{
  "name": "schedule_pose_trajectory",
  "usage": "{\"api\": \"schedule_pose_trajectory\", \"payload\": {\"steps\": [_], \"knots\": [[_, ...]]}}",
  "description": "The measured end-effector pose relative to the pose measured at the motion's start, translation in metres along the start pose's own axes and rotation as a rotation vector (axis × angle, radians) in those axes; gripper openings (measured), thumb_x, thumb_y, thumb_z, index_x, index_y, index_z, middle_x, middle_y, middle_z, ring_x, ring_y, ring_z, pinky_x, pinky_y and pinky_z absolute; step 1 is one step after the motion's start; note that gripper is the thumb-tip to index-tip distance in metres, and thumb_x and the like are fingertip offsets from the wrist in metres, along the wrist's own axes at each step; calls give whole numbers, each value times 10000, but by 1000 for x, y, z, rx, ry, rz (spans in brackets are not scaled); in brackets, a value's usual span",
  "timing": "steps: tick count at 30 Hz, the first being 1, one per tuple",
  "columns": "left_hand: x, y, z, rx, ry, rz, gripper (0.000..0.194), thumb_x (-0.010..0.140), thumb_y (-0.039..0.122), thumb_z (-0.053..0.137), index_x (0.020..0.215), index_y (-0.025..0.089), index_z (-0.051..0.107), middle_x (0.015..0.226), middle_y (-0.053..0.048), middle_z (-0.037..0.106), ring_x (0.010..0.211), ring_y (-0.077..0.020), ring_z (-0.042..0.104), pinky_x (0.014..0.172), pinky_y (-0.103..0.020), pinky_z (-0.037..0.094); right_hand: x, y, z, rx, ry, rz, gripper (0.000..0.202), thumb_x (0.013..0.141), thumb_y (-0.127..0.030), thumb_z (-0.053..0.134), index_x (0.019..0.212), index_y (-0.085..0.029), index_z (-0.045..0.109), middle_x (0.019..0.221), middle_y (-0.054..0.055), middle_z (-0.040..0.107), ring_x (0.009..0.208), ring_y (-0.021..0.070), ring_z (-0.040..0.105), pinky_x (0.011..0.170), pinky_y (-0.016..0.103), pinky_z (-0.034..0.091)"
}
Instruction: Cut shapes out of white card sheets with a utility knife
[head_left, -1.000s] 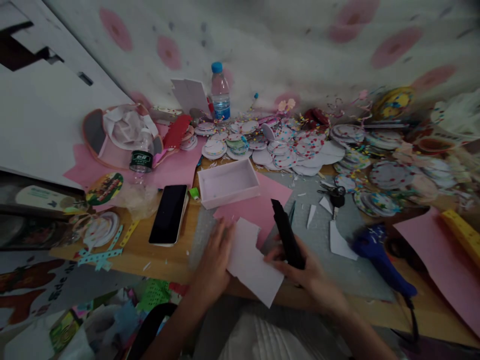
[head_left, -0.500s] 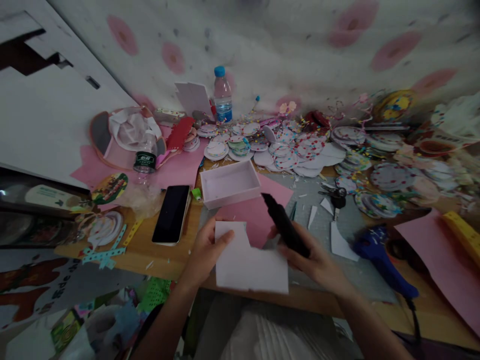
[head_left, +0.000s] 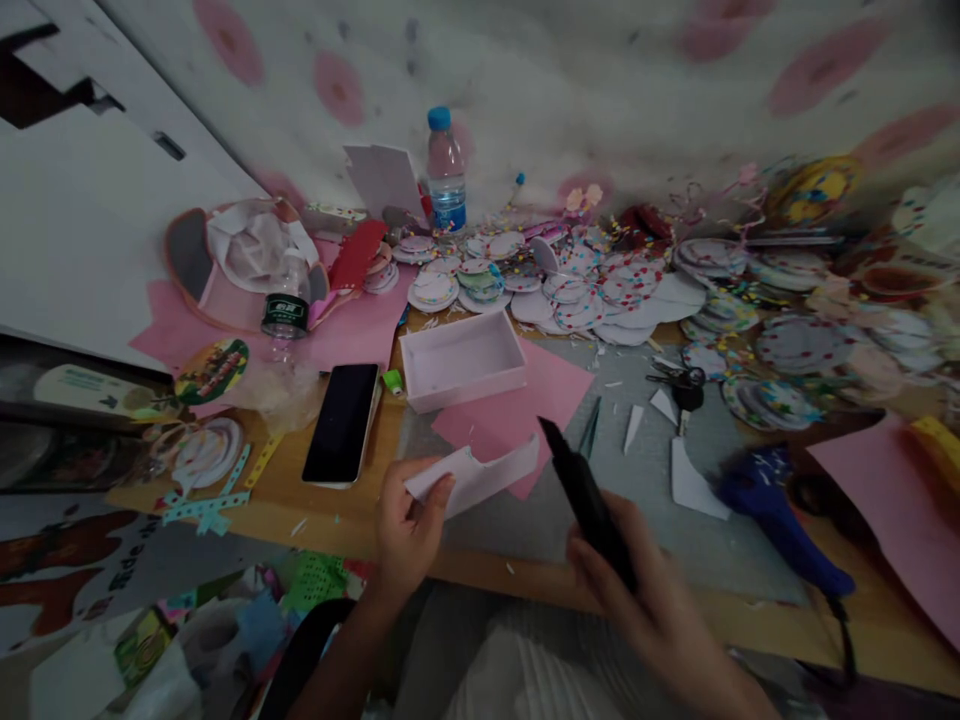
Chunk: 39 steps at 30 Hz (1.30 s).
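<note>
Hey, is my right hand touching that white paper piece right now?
Apart. The head view shows the right hand gripping only the black tool, with grey mat visible between it and the white paper piece, which the left hand holds.

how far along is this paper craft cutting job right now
Looks done: stacks of decorated round discs fill the table's far side, and white offcuts lie on the grey mat. In hand: the left hand holds a notched white paper piece; the right hand grips a black cutter, lifted clear. Left: the pink sheet and empty white box look unused.
</note>
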<state>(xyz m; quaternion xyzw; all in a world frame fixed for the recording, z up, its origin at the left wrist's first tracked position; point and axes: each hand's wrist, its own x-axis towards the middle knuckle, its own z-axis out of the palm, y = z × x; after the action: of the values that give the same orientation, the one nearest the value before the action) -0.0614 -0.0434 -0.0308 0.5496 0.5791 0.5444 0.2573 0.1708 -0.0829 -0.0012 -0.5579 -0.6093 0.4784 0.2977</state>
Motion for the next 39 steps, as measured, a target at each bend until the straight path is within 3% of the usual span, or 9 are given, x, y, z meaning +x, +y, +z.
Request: {"api": "schedule_pose_trajectory", "payload": {"steps": [2, 4, 7, 11, 14, 17, 25, 33, 39], "knots": [[-2, 3, -4, -26, -83, 45, 121, 844, 177, 639, 942, 202, 573, 926, -50, 722, 843, -177, 710, 749, -299, 574, -5, -2, 4, -59, -38, -9, 310, 966, -327, 433, 1255, -223, 394, 855, 38, 649, 669, 164, 636, 600, 245, 509], [-1, 10, -11, -12, -242, 56, 126, 864, 131, 602, 942, 216, 551, 1014, -63, 736, 945, -196, 708, 845, -345, 567, -10, -2, 7, -112, -76, -30, 314, 960, -290, 422, 1263, -214, 389, 990, 94, 661, 812, 197, 670, 699, 284, 534], [2, 24, -25, 216, -463, 160, 234, 869, 89, 554, 1054, 228, 591, 1088, -56, 731, 995, -191, 698, 873, -317, 560, -16, -1, 11, -150, -107, -22, 323, 948, -257, 402, 1264, -200, 377, 1051, 136, 655, 885, 229, 676, 738, 328, 544], [-3, 40, -35, 490, -569, 325, 436, 857, 64, 493, 1259, 223, 541, 1127, -54, 718, 978, -179, 703, 853, -288, 575, -19, 0, 17, -100, -134, 2, 380, 933, -302, 466, 1300, -230, 401, 1183, 142, 642, 987, 248, 663, 802, 342, 544], [-11, 47, -33, 575, -601, 376, 520, 843, 23, 428, 1332, 196, 471, 1182, -76, 694, 1055, -184, 677, 885, -303, 575, -18, 2, 20, -41, -146, 16, 393, 953, -349, 458, 1334, -268, 415, 1255, 103, 625, 1105, 242, 619, 878, 334, 524], [-16, 50, -29, 647, -584, 429, 581, 816, -17, 372, 1364, 165, 431, 1192, -104, 686, 1085, -196, 664, 877, -322, 585, -20, 8, 24, 23, -175, 73, 331, 972, -387, 410, 1271, -263, 481, 1194, 82, 652, 1053, 224, 637, 853, 320, 535], [-14, 49, -29, 666, -619, 435, 657, 796, -39, 342, 1423, 154, 357, 1214, -118, 672, 1105, -203, 654, 889, -333, 585, -37, 35, 40, -2, -96, 120, 448, 979, -463, 349, 1348, -278, 525, 1293, 80, 623, 1176, 261, 582, 964, 385, 489], [-15, 51, -28, 699, -615, 457, 703, 802, -30, 339, 1477, 154, 269, 1201, -123, 678, 1089, -205, 662, 879, -319, 585, -13, 9, 30, -61, -220, -7, 378, 994, -458, 277, 1137, -270, 572, 965, 72, 717, 851, 241, 684, 663, 311, 507], [-15, 51, -27, 703, -623, 465, 657, 813, -30, 348, 1448, 133, 314, 1201, -124, 678, 1103, -200, 655, 897, -320, 577, -4, 5, 33, -170, -262, 34, 346, 1005, -441, 230, 1067, -227, 495, 827, 61, 697, 730, 244, 678, 618, 318, 441]]}}
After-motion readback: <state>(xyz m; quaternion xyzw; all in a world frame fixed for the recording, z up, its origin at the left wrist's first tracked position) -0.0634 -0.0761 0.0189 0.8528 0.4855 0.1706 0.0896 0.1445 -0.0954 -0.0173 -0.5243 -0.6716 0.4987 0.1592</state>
